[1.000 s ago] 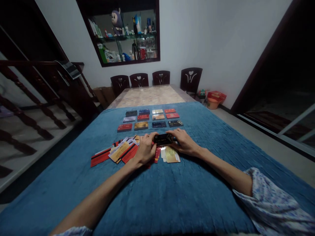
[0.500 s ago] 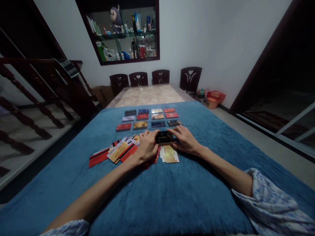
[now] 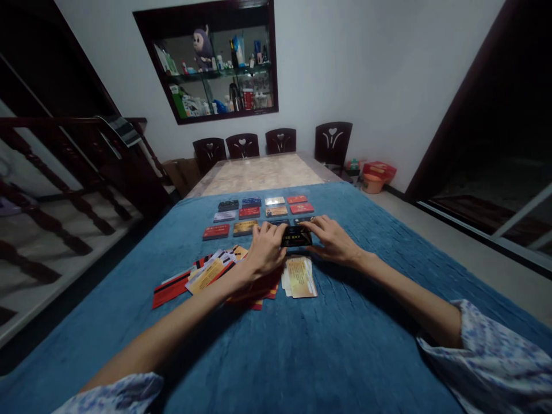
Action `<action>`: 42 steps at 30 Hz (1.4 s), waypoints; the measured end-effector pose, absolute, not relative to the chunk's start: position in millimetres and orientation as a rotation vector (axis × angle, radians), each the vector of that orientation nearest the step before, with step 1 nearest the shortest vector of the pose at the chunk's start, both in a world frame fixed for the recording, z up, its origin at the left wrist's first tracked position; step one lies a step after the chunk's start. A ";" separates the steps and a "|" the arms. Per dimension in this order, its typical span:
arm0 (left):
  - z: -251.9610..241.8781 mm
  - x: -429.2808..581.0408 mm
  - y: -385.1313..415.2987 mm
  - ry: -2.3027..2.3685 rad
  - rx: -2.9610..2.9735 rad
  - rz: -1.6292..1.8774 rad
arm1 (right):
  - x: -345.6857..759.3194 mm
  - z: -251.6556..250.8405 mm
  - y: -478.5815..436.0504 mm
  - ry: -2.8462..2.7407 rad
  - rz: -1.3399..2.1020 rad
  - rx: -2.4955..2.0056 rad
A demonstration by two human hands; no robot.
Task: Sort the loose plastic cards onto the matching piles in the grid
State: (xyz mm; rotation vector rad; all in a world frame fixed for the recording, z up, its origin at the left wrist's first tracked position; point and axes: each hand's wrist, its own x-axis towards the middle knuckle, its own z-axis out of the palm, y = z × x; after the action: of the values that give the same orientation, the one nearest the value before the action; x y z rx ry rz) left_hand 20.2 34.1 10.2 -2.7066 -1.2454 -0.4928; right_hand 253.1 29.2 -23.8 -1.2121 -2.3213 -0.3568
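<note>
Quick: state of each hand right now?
Left hand: closed, holding the black card by its left end.
Right hand: closed, holding the same card's right end.

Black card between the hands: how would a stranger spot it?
Find the blue cloth, then the left hand and right hand above it. Between them is the black card with yellow lettering, held while neighbouring cards lie on the cloth.

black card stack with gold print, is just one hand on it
No, the left hand and right hand grip opposite ends of the black card stack.
</note>
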 end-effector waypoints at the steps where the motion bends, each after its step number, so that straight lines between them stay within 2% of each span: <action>1: 13.4 23.3 37.0 -1.241 -2.700 -0.478 | 255.8 -20.2 31.7 -2.329 -0.369 -1.238; 11: 21.9 66.6 85.4 -1.202 -2.701 -0.398 | 289.1 4.7 74.8 -2.431 -0.395 -1.484; 27: 16.3 104.4 124.7 -1.403 -2.780 -0.006 | 299.6 0.0 131.1 -2.596 -0.041 -1.771; 42: 8.3 105.6 140.4 -1.393 -2.812 0.116 | 296.2 0.5 141.1 -2.623 0.124 -1.812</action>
State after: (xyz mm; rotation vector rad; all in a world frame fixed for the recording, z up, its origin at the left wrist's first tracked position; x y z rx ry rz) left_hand 105.6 140.4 8.3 -2.8116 -1.3928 0.1158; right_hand 296.2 141.1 0.5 -1.8122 -2.6233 0.1237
